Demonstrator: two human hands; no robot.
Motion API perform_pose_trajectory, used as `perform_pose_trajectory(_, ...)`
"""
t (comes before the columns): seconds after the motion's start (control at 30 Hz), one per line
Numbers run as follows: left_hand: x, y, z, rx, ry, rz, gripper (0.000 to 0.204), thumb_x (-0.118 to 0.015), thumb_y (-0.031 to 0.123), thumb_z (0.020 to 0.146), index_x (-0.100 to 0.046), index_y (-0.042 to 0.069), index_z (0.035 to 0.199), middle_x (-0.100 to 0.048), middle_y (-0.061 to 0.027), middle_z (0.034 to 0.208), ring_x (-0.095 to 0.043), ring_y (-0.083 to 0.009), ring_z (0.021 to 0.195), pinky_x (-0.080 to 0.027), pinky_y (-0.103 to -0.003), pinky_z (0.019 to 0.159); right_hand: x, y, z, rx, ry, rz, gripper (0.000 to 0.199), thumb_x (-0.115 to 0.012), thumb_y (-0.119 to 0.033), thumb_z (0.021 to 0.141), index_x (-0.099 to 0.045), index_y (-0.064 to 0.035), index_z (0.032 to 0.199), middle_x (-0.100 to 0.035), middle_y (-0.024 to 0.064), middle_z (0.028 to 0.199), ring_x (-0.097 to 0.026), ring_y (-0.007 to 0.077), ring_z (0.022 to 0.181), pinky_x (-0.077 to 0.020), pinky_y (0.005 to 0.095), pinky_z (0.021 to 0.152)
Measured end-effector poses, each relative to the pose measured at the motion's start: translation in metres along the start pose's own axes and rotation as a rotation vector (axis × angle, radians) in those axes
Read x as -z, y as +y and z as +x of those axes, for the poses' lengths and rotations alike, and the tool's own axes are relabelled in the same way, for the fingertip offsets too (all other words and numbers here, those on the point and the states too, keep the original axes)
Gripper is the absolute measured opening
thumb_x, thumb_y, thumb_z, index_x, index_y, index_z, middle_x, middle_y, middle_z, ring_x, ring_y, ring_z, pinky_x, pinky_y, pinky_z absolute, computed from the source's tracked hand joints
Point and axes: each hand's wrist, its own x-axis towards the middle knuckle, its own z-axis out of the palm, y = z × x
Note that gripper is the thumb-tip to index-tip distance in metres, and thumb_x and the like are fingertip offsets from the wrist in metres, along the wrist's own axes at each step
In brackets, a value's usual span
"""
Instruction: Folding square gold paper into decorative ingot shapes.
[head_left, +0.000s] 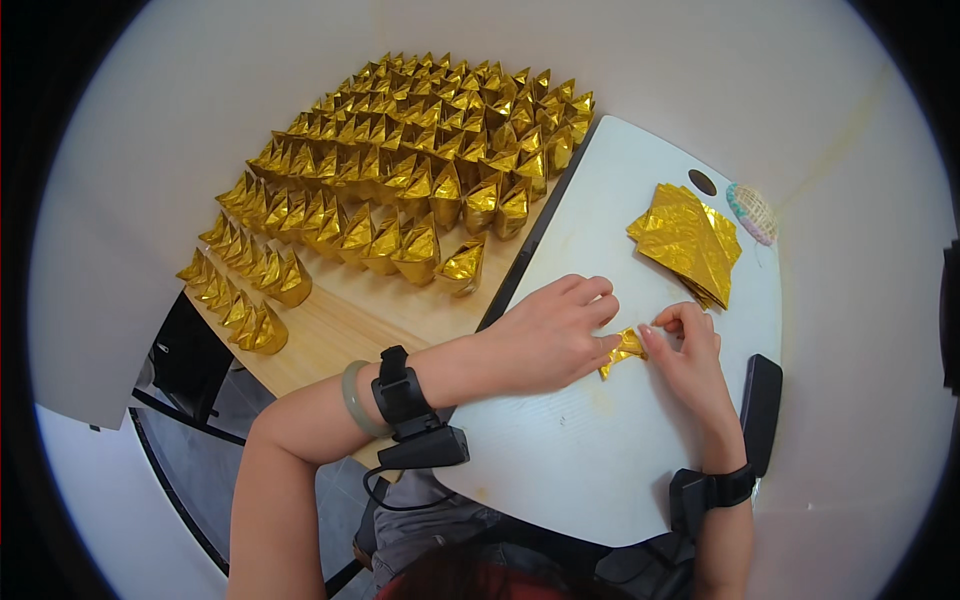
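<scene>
Between my hands a small folded piece of gold foil paper point(622, 356) lies on the white board point(540, 460). My left hand point(562, 335) comes over it from the left, fingers curled and closed at its left edge. From the right, my right hand point(690, 352) pinches the other end between thumb and forefinger. The part of the paper under my fingertips is hidden. Just beyond my hands rests a fanned stack of gold foil sheets point(685, 240).
Many folded gold paper ingots point(400, 170) stand in rows on the wooden table point(340, 310) at the left. A woven oval object point(752, 213) sits at the board's far right corner, next to a dark oval point(703, 182). A long black object point(763, 410) lies along the right edge.
</scene>
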Motion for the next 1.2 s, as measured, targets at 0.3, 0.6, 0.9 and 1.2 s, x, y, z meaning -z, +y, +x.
perform_pose_trajectory(0.3,-0.003,-0.001,0.001,0.003,0.023,0.046,0.016,-0.068,0.021,0.082,-0.071,0.007,0.089,-0.056,-0.0080,0.093,-0.052,-0.0283,0.105,-0.045,-0.039,0.088,-0.003,-0.010,-0.001,0.075,0.029,-0.205,0.039,-0.074,-0.034,0.080,-0.052,-0.0087,0.101,-0.051,0.0061,0.095,-0.046,0.0236,0.093,-0.0299,0.0371,0.084)
perform_pose_trajectory(0.6,-0.001,0.001,-0.002,0.059,-0.009,-0.013,0.017,-0.068,0.021,0.082,-0.072,0.010,0.094,-0.055,-0.0075,0.095,-0.051,-0.0271,0.106,-0.045,-0.038,0.087,0.011,0.002,-0.001,0.061,-0.068,-0.103,0.037,-0.075,-0.025,0.079,-0.054,-0.0115,0.107,-0.053,0.0056,0.097,-0.047,0.0220,0.098,-0.0297,0.0360,0.091)
perform_pose_trajectory(0.9,-0.003,-0.001,-0.002,0.173,-0.016,-0.156,0.020,-0.069,0.022,0.081,-0.070,0.008,0.095,-0.056,-0.0080,0.097,-0.051,-0.0264,0.102,-0.046,-0.036,0.084,0.008,-0.008,0.001,0.079,-0.148,0.135,0.028,-0.076,-0.012,0.076,-0.059,-0.0041,0.096,-0.057,0.0067,0.099,-0.051,0.0227,0.098,-0.0420,0.0344,0.089)
perform_pose_trajectory(1.2,-0.002,-0.003,0.000,0.305,-0.038,-0.309,0.020,-0.073,0.017,0.077,-0.064,0.007,0.090,-0.060,-0.0049,0.094,-0.052,-0.0248,0.101,-0.046,-0.034,0.084,0.003,-0.021,0.001,-0.153,-0.187,0.483,0.030,-0.073,0.001,0.077,-0.056,-0.0039,0.102,-0.056,-0.0011,0.079,-0.052,0.0069,0.072,-0.0451,0.0206,0.067)
